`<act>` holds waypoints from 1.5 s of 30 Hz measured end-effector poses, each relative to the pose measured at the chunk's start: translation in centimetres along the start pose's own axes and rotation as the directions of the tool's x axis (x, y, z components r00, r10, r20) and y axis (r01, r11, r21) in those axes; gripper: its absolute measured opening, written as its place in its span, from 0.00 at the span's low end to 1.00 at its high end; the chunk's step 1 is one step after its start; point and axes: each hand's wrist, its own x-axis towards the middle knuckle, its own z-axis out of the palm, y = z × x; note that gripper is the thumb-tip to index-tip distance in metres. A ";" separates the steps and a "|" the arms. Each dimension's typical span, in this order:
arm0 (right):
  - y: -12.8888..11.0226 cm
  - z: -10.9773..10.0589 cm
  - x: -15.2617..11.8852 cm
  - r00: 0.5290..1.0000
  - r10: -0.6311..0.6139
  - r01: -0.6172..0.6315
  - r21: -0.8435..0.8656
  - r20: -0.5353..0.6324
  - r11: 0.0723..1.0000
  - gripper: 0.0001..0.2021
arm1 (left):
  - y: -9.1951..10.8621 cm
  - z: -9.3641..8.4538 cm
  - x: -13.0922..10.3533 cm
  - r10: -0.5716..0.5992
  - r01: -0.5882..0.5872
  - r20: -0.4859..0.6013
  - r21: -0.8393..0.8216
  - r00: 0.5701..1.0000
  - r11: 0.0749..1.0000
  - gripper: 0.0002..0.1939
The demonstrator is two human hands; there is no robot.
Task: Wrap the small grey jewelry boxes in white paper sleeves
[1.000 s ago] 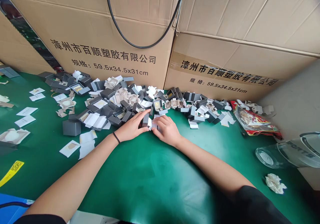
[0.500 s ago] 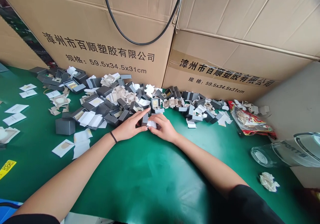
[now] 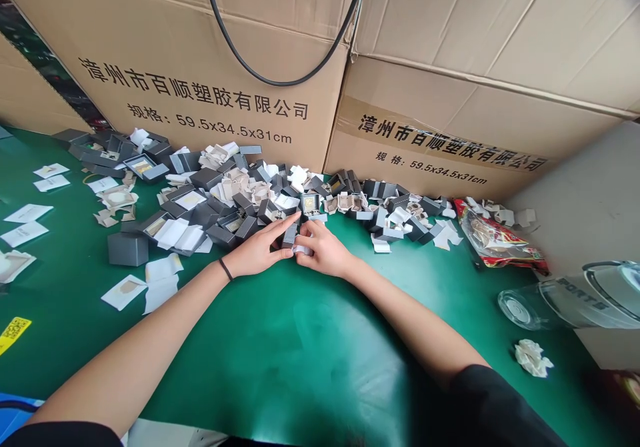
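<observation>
A small dark grey box (image 3: 289, 236) stands between my hands at the front of a pile of similar boxes. My left hand (image 3: 257, 250) grips its left side, thumb in front and fingers stretched along the back. Curled fingers of my right hand (image 3: 324, 250) pinch a white piece (image 3: 303, 250) at the box's right side. Whether that piece is paper or an insert is partly hidden by the fingers. Just behind my hands sits an open small box (image 3: 311, 204) with a gold-coloured item in it.
Grey boxes, white papers and torn beige inserts (image 3: 247, 186) heap along the large cartons (image 3: 200, 54). Flat white cards (image 3: 124, 292) lie at left. To the right are a red food packet (image 3: 497, 237), a clear bottle (image 3: 560, 300) and crumpled paper (image 3: 533, 358). A black cable (image 3: 280, 83) hangs above.
My right fingers have curled in tighter over the white piece, covering more of it. My left hand keeps its hold on the box. The whole view has shifted slightly.
</observation>
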 end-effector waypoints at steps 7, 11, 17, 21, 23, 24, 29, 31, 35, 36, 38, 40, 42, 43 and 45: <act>0.2 0.0 0.1 0.999 -0.013 0.014 -0.028 0.032 0.999 0.07 | -0.2 0.2 0.1 0.017 -0.017 -0.017 0.001 1.000 1.000 0.36; 0.4 0.1 -0.1 0.999 -0.007 0.006 0.015 0.043 1.000 0.09 | -0.3 0.1 0.1 0.023 -0.023 -0.011 0.013 1.000 1.000 0.36; 0.5 0.1 -0.4 0.999 -0.038 0.041 -0.088 0.036 0.995 0.08 | -0.5 0.2 0.1 0.029 -0.029 -0.020 0.029 0.999 0.999 0.36; 0.4 0.3 -0.8 0.989 -0.141 0.130 -0.220 -0.035 0.967 0.10 | -0.6 0.2 0.1 0.040 -0.039 -0.031 0.033 0.999 0.999 0.36; 0.2 0.3 -1.0 0.981 -0.187 0.165 -0.268 -0.057 0.949 0.11 | -0.6 0.2 0.1 0.045 -0.043 -0.039 0.031 0.998 0.999 0.36; 0.2 0.4 -1.0 0.977 -0.205 0.181 -0.284 -0.059 0.942 0.12 | -0.6 0.2 0.1 0.046 -0.045 -0.042 0.028 0.998 0.999 0.36; -0.2 0.8 -1.3 0.966 -0.249 0.211 -0.339 -0.074 0.917 0.14 | -0.7 0.4 0.1 0.043 -0.042 -0.047 0.014 0.998 0.999 0.37; -0.4 1.0 -1.4 0.966 -0.244 0.198 -0.365 -0.084 0.910 0.14 | -0.7 0.4 0.1 0.041 -0.040 -0.053 0.013 0.998 0.999 0.37; -1.4 1.2 -1.7 0.981 -0.187 0.149 -0.419 -0.051 0.896 0.16 | -0.6 0.4 0.1 0.037 -0.036 -0.048 0.011 0.998 0.999 0.37; -1.8 1.3 -1.7 0.985 -0.169 0.137 -0.434 -0.035 0.891 0.16 | -0.5 0.4 0.1 0.033 -0.033 -0.050 0.008 0.998 0.999 0.37; -2.7 1.3 -1.9 0.991 -0.131 0.113 -0.462 -0.007 0.879 0.17 | -0.3 0.3 0.0 0.025 -0.024 -0.055 0.005 0.998 1.000 0.36; -3.4 1.3 -2.1 0.996 -0.086 0.082 -0.480 0.014 0.873 0.20 | -0.2 0.3 0.0 0.019 -0.019 -0.066 0.007 0.998 1.000 0.36; -3.9 1.2 -2.3 0.998 -0.046 0.057 -0.474 0.036 0.879 0.22 | 0.0 0.4 -0.1 0.014 -0.013 -0.072 0.016 0.997 1.000 0.35; -4.0 1.1 -2.4 0.998 -0.032 0.050 -0.464 0.048 0.885 0.23 | 0.1 0.4 -0.1 0.010 -0.009 -0.073 0.022 0.997 1.000 0.35; -4.2 1.1 -2.6 0.998 -0.017 0.043 -0.440 0.063 0.897 0.24 | 0.3 0.6 -0.2 0.003 0.000 -0.080 0.035 0.997 0.999 0.36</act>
